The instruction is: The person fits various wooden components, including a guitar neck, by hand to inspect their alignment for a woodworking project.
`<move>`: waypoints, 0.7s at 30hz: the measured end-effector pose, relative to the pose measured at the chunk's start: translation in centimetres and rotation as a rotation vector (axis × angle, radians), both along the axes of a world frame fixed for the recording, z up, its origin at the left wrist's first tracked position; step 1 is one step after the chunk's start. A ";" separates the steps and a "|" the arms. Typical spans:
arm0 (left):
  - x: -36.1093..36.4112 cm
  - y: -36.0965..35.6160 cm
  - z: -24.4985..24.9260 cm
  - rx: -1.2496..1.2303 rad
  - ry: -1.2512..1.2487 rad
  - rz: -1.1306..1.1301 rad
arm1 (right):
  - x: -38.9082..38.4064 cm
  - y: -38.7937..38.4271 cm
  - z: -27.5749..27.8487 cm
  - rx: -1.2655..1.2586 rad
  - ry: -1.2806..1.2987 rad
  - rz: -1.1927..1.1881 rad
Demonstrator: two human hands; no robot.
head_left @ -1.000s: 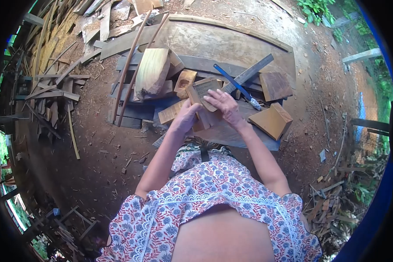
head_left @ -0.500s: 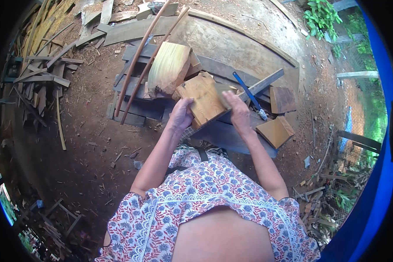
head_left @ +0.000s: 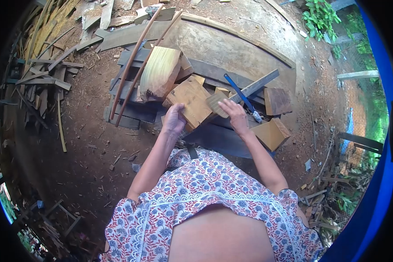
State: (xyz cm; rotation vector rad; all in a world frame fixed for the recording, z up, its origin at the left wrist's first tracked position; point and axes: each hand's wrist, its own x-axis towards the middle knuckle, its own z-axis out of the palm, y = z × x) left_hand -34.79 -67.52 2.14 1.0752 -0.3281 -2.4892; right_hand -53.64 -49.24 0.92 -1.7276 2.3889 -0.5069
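My left hand (head_left: pixel 175 120) grips the lower left edge of a squarish brown wooden block (head_left: pixel 191 101), which is tilted. In my right hand (head_left: pixel 234 114) is a small flat greyish-brown piece (head_left: pixel 217 104), held under the fingers against the block's right side. Just beyond my right hand lie a blue-handled tool (head_left: pixel 240 91) and a long narrow wood strip (head_left: pixel 261 84). A large pale-faced wood chunk (head_left: pixel 160 72) stands behind my left hand. Another wooden block (head_left: pixel 270 133) sits right of my right wrist.
Two long thin rods (head_left: pixel 135 70) lean across dark planks (head_left: pixel 126 121) at the left. A reddish-brown block (head_left: pixel 278 101) is at the right, a large flat board (head_left: pixel 231 41) behind. Scrap wood (head_left: pixel 46 81) is piled far left, and green leaves (head_left: pixel 321 19) show at the upper right.
The block and both hands appear slightly further left and lower. The flat piece under my right hand, blurred before, now shows clearly at the block's right side.
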 end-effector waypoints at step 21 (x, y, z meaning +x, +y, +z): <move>-0.9 2.7 0.2 0.161 0.077 0.149 | -2.3 -1.1 1.1 0.055 0.192 -0.150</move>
